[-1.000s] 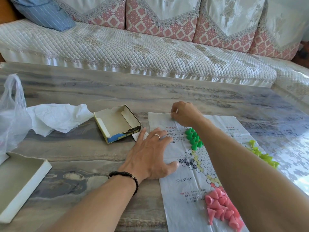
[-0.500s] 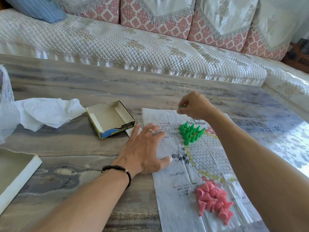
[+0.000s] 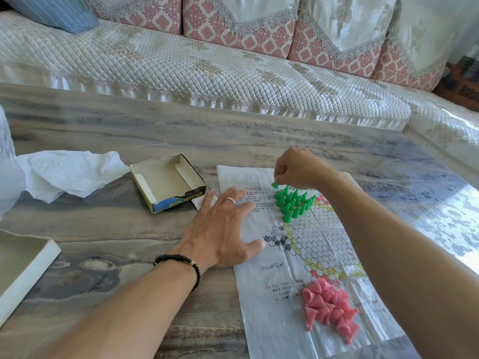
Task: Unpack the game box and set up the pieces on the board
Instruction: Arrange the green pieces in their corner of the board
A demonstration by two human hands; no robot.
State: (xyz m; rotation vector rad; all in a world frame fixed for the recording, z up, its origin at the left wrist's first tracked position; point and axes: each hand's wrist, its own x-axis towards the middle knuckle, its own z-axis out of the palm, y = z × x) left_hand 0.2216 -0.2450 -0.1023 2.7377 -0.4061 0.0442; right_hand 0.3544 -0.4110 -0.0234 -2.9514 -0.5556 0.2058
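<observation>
A thin printed game sheet [image 3: 316,244] with a hexagon grid lies on the marbled table. Several green pegs [image 3: 291,202] stand upright in a cluster on its far corner zone. My right hand [image 3: 300,171] pinches one green peg [image 3: 275,185] by its top, at the far tip of that cluster. My left hand [image 3: 225,229] rests flat on the sheet's left edge, fingers spread. A heap of pink pegs [image 3: 329,308] lies loose on the sheet's near end. The open, empty game box [image 3: 168,182] sits left of the sheet.
A crumpled white paper [image 3: 67,172] lies left of the box. A white box lid [image 3: 23,265] is at the near left edge. A clear plastic bag [image 3: 7,172] sits far left. A quilted sofa [image 3: 207,71] runs behind the table [image 3: 108,237].
My right hand lifted from the sheet's far edge with a green peg and came down to the tip of the green cluster. The left hand stayed pressed on the sheet.
</observation>
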